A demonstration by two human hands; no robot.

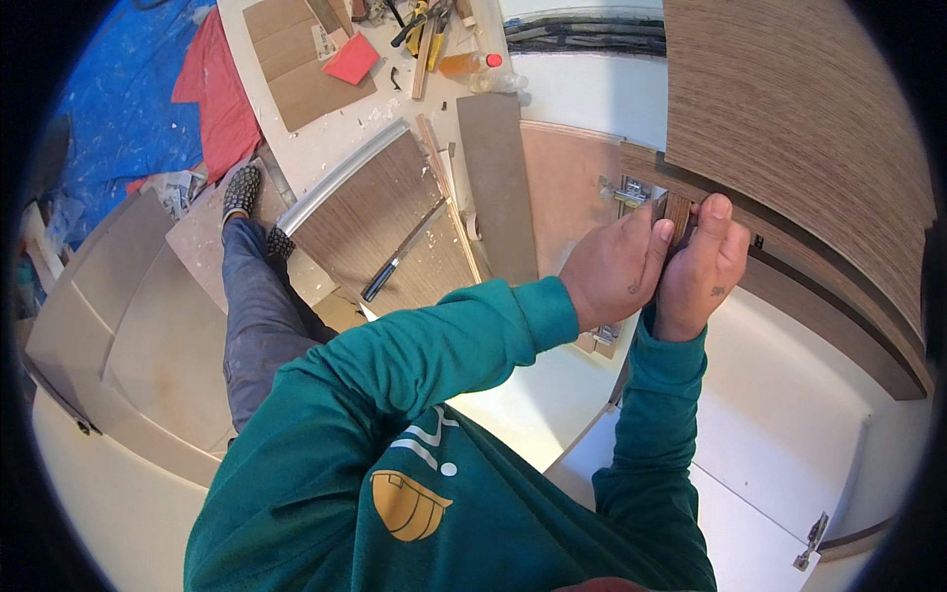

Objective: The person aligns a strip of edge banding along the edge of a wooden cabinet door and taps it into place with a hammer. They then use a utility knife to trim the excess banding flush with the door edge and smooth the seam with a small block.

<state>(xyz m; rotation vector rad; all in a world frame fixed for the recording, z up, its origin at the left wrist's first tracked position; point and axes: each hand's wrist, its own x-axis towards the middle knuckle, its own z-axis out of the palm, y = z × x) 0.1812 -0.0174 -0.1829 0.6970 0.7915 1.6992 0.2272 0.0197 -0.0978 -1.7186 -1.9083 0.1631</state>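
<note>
At the right of the middle, both my hands close around a narrow wood-grain strip (678,209) that stands on end between them at the cabinet edge. My left hand (621,261) grips it from the left, thumb upward. On its other side, my right hand (708,268) is curled with the thumb on top. My palms and fingers hide the strip's lower part. Just left of the strip is a metal hinge (631,192) on a pale wood panel (567,187). A large wood-grain panel (799,118) rises beyond my right hand.
A long narrow blade with a dark handle (380,279) lies on a wood-grain board (345,217). Behind are a worktop (296,158) with cardboard (286,59), a red-capped bottle (469,64) and tools. Legs in dark trousers (261,316) show at left. A white cabinet interior (769,395) lies at right.
</note>
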